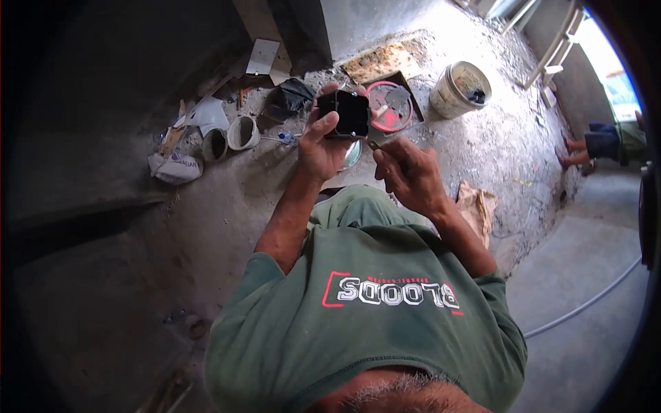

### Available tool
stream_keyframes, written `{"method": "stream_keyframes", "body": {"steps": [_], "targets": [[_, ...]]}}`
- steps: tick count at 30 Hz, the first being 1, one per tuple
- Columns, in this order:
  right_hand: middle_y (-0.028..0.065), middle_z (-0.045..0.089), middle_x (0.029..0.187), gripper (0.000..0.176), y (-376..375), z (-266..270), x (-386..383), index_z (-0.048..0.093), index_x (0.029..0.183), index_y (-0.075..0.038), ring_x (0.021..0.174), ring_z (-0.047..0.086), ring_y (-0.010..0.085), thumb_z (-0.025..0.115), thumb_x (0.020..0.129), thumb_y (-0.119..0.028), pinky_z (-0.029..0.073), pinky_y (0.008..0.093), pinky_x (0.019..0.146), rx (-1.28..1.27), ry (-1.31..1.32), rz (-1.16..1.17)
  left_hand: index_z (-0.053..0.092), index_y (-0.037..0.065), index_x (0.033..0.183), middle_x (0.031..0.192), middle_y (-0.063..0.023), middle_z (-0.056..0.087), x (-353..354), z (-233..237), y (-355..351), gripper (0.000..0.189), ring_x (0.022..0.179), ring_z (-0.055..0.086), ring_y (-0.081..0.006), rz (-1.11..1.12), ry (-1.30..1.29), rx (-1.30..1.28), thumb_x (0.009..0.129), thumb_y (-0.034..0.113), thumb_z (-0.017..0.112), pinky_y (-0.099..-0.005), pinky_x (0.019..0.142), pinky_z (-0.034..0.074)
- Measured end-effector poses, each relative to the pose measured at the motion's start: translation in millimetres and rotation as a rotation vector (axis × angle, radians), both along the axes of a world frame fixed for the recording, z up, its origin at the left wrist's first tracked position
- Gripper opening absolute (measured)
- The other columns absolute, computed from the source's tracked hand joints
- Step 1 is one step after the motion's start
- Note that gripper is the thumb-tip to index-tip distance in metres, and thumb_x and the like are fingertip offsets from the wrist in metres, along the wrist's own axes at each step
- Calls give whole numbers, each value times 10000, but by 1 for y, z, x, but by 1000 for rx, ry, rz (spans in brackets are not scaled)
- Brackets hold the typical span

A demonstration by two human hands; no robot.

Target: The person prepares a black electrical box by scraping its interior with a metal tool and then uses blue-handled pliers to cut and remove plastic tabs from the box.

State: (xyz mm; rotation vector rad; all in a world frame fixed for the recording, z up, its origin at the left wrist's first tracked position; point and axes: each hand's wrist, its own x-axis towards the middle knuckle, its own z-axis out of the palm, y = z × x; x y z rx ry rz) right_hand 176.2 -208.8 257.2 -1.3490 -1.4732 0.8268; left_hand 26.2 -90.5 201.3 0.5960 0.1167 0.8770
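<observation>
My left hand (318, 146) grips a black square box (354, 114), with the thumb along its near left side. The box looks like an electrical back box, with small shiny spots on its edge; its inside is too dark to make out. Just to the right and slightly lower, my right hand (413, 172) is closed, with a small metal piece (374, 144) pinched between its fingers. The piece points toward the box's lower right corner, apart from it. Its exact kind is too small to tell.
Beyond the box lie a red-rimmed round container (390, 126) and a dirty white bucket (460, 91). Two small pails (242, 133), a black bag (292, 98) and a white sack (175, 168) sit left. Crumpled brown paper (476, 210) lies right; another person's legs (585, 148) show far right.
</observation>
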Motion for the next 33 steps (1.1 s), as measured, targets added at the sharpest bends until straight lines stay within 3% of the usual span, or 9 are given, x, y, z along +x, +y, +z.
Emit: {"method": "stream_keyframes", "body": {"steps": [4, 5, 8, 9, 12, 16, 20, 22, 33], "targets": [[113, 615, 591, 108, 38, 6, -62, 542, 872, 6, 512, 637, 186, 620, 930, -39, 486, 329, 489, -184, 69, -44, 402, 103, 1414, 1407, -238, 448, -58, 3, 37, 624, 1228, 539, -401, 32, -32, 55, 831, 152, 618, -514, 1042, 463], [73, 630, 603, 99, 47, 0, -77, 575, 896, 0, 462, 590, 98, 599, 962, -70, 440, 265, 411, -45, 44, -30, 402, 105, 1415, 1407, -251, 443, -72, 5, 47, 643, 1224, 542, -400, 26, -26, 77, 811, 154, 617, -513, 1052, 454], [76, 624, 588, 113, 66, 9, -108, 567, 877, 0, 444, 576, 98, 611, 951, -74, 433, 263, 404, 25, -59, -44, 400, 95, 1413, 1388, -292, 450, -95, 15, 70, 705, 1209, 554, -397, -4, -9, 85, 745, 157, 616, -495, 1070, 442], [106, 606, 572, 136, 70, 15, -118, 560, 814, 18, 488, 627, 158, 638, 894, -61, 475, 329, 466, -62, -1, -104, 401, 88, 1411, 1379, -298, 460, -100, 17, 76, 719, 1198, 562, -394, -5, 14, 130, 729, 154, 618, -487, 1069, 445], [109, 594, 565, 163, 79, 35, -129, 567, 784, 26, 514, 625, 138, 640, 892, -72, 467, 319, 479, -375, 193, -146, 390, 70, 1410, 1353, -303, 495, -106, 19, 89, 770, 1159, 592, -384, -46, 89, 198, 681, 148, 623, -458, 1047, 472], [38, 586, 535, 176, 80, 24, -134, 567, 808, -13, 432, 520, 66, 598, 956, -102, 391, 255, 392, -191, 59, -129, 377, 43, 1414, 1339, -290, 513, -109, 26, 93, 770, 1145, 605, -363, -91, 81, 178, 691, 157, 618, -439, 1038, 482], [44, 546, 513, 149, 76, 22, -131, 566, 803, -13, 436, 482, 69, 609, 934, -70, 377, 266, 417, -26, -98, -134, 373, 17, 1416, 1323, -277, 531, -101, 23, 92, 764, 1149, 606, -335, -137, 101, 176, 709, 175, 615, -412, 1035, 486], [175, 588, 589, 69, 72, 32, -127, 579, 794, -2, 482, 591, 308, 616, 844, -32, 456, 377, 487, -59, -136, -140, 376, 12, 1415, 1312, -270, 542, -95, 25, 91, 762, 1151, 605, -319, -147, 127, 200, 712, 183, 617, -403, 1034, 485], [169, 591, 580, 40, 34, 22, -95, 579, 806, -29, 491, 599, 335, 617, 819, -27, 458, 405, 479, 30, -294, -195, 387, -4, 1413, 1253, -220, 588, -54, 30, 62, 771, 1130, 608, -257, -249, 263, 292, 711, 200, 630, -365, 1026, 487]]}}
